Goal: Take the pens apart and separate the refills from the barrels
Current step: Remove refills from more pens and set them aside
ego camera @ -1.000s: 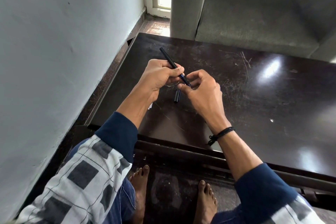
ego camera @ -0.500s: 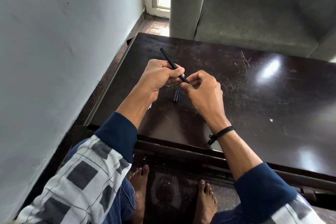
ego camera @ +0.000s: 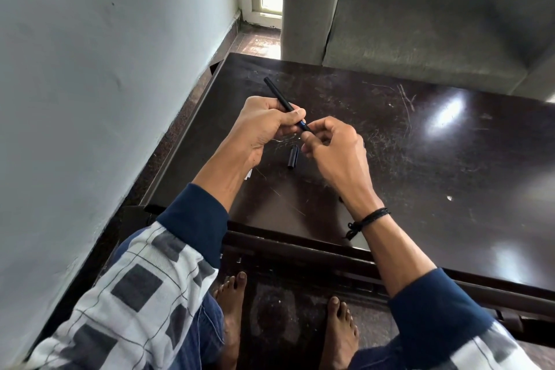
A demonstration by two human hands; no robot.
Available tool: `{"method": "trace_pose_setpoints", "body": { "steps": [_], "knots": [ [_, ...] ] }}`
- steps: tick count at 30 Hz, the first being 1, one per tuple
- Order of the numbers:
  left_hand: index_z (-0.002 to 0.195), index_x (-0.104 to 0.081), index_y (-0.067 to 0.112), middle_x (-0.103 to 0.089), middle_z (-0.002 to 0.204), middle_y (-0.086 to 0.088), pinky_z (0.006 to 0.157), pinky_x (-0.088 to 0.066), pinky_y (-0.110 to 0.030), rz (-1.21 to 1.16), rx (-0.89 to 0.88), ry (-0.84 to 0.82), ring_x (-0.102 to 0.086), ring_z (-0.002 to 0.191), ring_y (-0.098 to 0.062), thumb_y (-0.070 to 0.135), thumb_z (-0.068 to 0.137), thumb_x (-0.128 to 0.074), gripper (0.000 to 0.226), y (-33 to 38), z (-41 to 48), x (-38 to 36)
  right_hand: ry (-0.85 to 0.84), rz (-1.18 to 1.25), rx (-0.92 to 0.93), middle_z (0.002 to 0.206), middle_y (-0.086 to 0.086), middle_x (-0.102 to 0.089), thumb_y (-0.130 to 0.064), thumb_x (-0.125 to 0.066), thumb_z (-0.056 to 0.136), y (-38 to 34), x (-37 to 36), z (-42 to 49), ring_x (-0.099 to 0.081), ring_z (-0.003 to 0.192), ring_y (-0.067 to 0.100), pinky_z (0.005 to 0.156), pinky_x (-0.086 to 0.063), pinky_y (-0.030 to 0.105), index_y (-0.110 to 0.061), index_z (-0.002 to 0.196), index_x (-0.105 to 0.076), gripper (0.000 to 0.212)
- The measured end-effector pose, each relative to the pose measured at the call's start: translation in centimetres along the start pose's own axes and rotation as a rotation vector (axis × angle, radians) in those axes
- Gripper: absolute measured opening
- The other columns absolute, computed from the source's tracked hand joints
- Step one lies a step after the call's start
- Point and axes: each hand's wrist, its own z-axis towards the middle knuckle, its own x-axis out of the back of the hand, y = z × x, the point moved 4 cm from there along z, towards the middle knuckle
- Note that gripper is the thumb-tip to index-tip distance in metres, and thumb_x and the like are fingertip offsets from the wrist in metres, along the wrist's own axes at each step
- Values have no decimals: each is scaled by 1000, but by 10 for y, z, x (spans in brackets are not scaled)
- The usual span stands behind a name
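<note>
— How do the hands stand?
— They meet at mid-view. The left hand point(ego camera: 264, 126) sits at 9 o'clock from the right hand point(ego camera: 333, 153), and they are almost touching.
— And their grip?
— The left curls its fingers round a pen point(ego camera: 277, 93), thumb on top. The right pinches that pen's near end between thumb and forefinger, its other fingers curled.
— The arms?
— The left forearm comes in from 7 o'clock, the right from 5 o'clock, both bare. A black cord point(ego camera: 372, 215) circles the right wrist.

Matt black plastic pen point(ego camera: 279, 96), glossy scratched dark table point(ego camera: 450, 159), grey cloth sofa point(ego camera: 420, 24)
</note>
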Motion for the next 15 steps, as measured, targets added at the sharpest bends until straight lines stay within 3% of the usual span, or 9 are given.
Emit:
{"method": "trace_pose_setpoints", "body": {
  "steps": [2,6,10,15],
  "knots": [
    [94,-75,-3,-74,88,-16,83,-61,-31,6,-2,1,-73,83,-23,3,85,-77,10,0,0,0,-5,5,17,80,-7,-73,-38,-69,94,-2,-1,-1,-70,76,10,74,-58,38,-28,102,-69,12],
    [96,-75,-5,-75,94,-22,81,-62,-30,11,-7,2,-74,85,-26,2,85,-76,13,0,-1,1,-4,-42,35,85,-10,-68,-35,-78,87,-2,3,-3,-62,76,1,63,-45,22,-29,110,-61,29],
    [95,-75,-4,-74,89,-18,76,-61,-25,12,-6,4,-74,81,-21,3,85,-77,13,-1,0,0,24,-67,13,79,-15,-63,-28,-76,87,0,5,-2,-58,73,-1,65,-42,26,-27,99,-64,17],
    [95,-75,-4,-75,91,-19,81,-62,-30,17,-7,7,-74,79,-23,4,85,-77,12,-1,0,2,6,-44,-17,80,-11,-69,-34,-70,93,1,3,0,-66,77,8,74,-53,35,-26,95,-68,9]
  ]
}}
